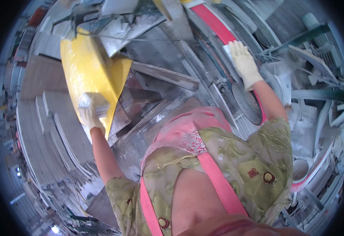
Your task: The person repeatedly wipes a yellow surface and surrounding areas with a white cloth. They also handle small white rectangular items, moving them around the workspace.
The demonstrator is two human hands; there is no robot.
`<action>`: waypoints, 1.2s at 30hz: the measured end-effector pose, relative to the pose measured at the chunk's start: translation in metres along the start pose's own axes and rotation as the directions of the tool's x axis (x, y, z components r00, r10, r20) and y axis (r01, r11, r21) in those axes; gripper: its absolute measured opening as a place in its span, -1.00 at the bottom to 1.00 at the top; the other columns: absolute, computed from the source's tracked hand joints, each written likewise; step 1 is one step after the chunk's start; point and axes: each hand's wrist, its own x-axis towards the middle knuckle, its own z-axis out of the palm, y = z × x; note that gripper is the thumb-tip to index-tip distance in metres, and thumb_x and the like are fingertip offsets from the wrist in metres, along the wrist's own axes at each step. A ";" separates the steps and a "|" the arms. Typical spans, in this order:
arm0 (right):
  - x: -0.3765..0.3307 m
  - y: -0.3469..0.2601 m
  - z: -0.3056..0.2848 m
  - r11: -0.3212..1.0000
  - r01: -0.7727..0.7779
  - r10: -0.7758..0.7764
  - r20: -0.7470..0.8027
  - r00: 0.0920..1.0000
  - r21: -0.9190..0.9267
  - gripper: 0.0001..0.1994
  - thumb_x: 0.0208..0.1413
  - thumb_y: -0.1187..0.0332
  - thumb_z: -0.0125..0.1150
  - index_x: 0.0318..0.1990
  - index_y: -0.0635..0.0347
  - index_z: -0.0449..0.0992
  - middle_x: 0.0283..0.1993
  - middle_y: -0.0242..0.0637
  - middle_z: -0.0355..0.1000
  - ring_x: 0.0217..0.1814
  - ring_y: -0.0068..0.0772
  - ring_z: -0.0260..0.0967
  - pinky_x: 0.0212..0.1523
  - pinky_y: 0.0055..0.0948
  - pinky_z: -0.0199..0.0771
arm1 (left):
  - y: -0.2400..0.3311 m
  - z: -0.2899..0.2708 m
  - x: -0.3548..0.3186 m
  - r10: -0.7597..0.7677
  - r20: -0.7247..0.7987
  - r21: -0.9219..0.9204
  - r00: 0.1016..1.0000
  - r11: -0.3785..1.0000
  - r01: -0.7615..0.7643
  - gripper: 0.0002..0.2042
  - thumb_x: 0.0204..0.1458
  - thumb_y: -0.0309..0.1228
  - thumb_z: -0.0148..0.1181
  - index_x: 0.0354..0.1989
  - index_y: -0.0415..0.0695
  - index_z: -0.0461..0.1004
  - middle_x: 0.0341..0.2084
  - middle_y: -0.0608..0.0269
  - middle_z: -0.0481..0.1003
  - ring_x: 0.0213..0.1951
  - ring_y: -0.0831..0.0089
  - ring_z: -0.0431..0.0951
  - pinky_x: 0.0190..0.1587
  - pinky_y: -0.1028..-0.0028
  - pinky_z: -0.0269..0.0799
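The yellow sheet (87,70) is the landmark: a glossy, slightly wrinkled plastic-looking cover, roughly a tapering wedge, its long axis running from the upper left down toward the person, its narrow end pointing at the person's left side. At that lower end the left hand (90,114), in a pale dusty glove, is curled around a whitish block (93,103), fingers wrapped over its top edge and pressing it on the sheet. To the right of the sheet, across a grey dust-caked metal machine bed (168,74), the right hand (243,63), also in one pale glove, lies with fingers stretched out flat over a small white pad or tile (228,50) beside a curved red band (213,21); whether it actually grips the piece is hard to say from here. Left of the sheet stand stacked grey slabs (56,129), several on edge. Two pink apron straps (219,181) cross an embroidered green top
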 end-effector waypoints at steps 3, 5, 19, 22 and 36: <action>0.022 0.012 -0.027 0.744 -0.511 0.362 0.384 0.850 0.431 -0.52 0.33 0.00 -0.06 0.28 -0.02 0.42 0.13 0.14 0.52 0.19 0.15 0.48 0.12 0.12 0.45 | -0.001 -0.004 0.008 0.098 0.110 0.306 0.989 0.943 -0.128 -0.27 0.04 -0.06 0.42 0.25 -0.31 0.31 0.02 -0.11 0.52 -0.03 0.09 0.55 0.06 0.25 0.50; 0.049 -0.001 -0.055 0.457 -0.421 0.335 0.287 0.897 0.784 -0.62 0.29 0.04 0.14 -0.07 0.20 0.62 -0.30 -0.18 0.57 -0.30 -0.24 0.56 -0.22 -0.16 0.51 | 0.000 -0.009 0.009 0.043 0.135 0.367 0.990 0.926 -0.090 -0.27 0.07 -0.06 0.38 0.30 -0.26 0.29 0.05 -0.13 0.51 0.04 0.06 0.54 0.10 0.23 0.49; 0.149 -0.475 -0.173 -0.472 0.022 -0.324 -0.197 0.925 0.881 -0.41 0.29 0.16 0.27 0.37 0.24 0.28 0.17 -0.15 0.46 0.13 -0.31 0.44 0.16 -0.44 0.43 | 0.002 -0.039 0.001 -0.159 0.199 0.023 0.967 0.987 0.157 -0.25 0.18 -0.05 0.25 0.40 -0.29 0.18 0.33 -0.11 0.31 0.39 0.10 0.27 0.37 0.26 0.20; 0.150 -0.488 -0.162 -0.497 0.116 -0.303 -0.297 0.905 0.860 -0.31 0.21 0.16 0.35 0.41 0.21 0.25 0.22 -0.09 0.45 0.19 -0.28 0.45 0.19 -0.42 0.43 | -0.006 -0.037 0.010 -0.160 0.210 0.080 0.965 0.986 0.146 -0.24 0.17 -0.05 0.26 0.42 -0.27 0.18 0.28 -0.10 0.38 0.33 0.09 0.36 0.34 0.26 0.26; 0.089 -0.436 -0.154 0.159 0.559 -0.361 -0.479 0.800 0.814 -0.37 0.15 0.22 0.20 0.33 0.37 0.28 0.27 0.02 0.42 0.28 0.03 0.36 0.30 -0.16 0.38 | 0.036 -0.049 0.028 -0.321 0.329 0.100 0.888 0.947 0.306 -0.09 0.11 0.22 0.20 0.30 -0.48 0.33 0.15 -0.09 0.47 0.03 0.27 0.55 0.13 0.34 0.43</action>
